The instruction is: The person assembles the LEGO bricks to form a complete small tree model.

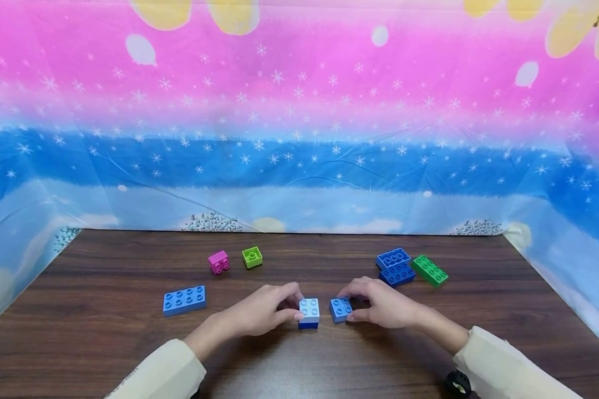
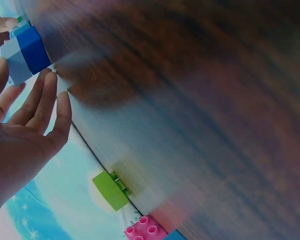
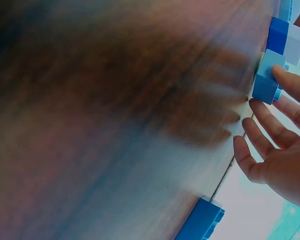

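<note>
On my feed, centre of things: a two-block stack (image 1: pixel 309 313) on the surface (image 1: pixel 55 332), pale block (image 1: pixel 309 306) on top, dark blue base block (image 1: pixel 308 325) under it. I've got the left hand (image 1: pixel 267 310) at the stack's left side, thumb and index pinching the pale block. Just right of the stack, with a gap between, a light blue four-stud block (image 1: pixel 339 310), studs up, slightly turned; the right hand (image 1: pixel 384 303) pinches it, thumb and finger. Spare fingers (image 2: pixel 64 115) on both hands stretch out loosely. Wrist views are tilted and murky, so I can't swear whether either piece is flat down or slightly lifted.

Step, my call: lining up, stack steadied, four-stud block held ready beside it. Next move would call for lifting that block, squaring it over the pale studs, then pressing straight down while the left hand braces.

Rest, relative to the stack: eight-stud light blue brick (image 1: pixel 184 301) well left; pink block (image 1: pixel 219 262) on its side and lime block (image 1: pixel 252 257) hollow side up, beyond and left; beyond and right, two dark blue bricks (image 1: pixel 397 274) together, farther one hollow side up, green brick (image 1: pixel 430 270) just beside them. Snowflake backdrop (image 1: pixel 299 166) behind.
</note>
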The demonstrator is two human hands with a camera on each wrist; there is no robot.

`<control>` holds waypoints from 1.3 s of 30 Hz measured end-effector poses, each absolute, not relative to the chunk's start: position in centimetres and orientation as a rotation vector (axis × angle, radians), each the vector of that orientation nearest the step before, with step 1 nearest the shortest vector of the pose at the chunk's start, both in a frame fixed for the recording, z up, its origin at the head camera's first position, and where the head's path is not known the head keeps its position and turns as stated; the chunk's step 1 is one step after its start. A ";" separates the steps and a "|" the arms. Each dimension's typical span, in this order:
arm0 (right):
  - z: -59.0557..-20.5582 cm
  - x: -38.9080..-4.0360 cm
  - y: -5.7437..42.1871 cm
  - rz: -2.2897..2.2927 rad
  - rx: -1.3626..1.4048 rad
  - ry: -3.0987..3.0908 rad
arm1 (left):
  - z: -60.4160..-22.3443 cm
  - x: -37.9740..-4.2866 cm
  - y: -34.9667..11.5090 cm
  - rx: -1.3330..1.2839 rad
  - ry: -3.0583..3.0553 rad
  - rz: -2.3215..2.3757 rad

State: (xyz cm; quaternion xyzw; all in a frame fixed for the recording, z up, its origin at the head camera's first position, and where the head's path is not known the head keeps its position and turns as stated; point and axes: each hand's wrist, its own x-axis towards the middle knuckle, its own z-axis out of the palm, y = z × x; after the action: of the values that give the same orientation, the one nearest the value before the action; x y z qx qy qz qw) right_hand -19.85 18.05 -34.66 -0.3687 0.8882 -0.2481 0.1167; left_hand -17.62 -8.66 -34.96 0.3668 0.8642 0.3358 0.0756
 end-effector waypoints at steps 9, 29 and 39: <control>-33.8 -20.0 17.9 -0.762 -1.015 2.605 | -34.9 -17.7 -8.7 1.096 2.582 1.009; -31.7 -19.5 15.3 -0.861 -1.122 2.557 | -34.9 -17.7 -8.7 1.092 2.547 1.033; -32.0 -19.3 14.3 -0.858 -1.188 2.524 | -34.9 -17.7 -8.2 1.111 2.563 1.013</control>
State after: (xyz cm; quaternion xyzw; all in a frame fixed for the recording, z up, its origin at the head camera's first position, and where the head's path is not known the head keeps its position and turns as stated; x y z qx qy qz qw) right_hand -19.29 14.34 -32.02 -0.4045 0.8594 -0.2921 0.1115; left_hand -17.68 -8.20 -34.90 0.3725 0.8595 0.3396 0.0853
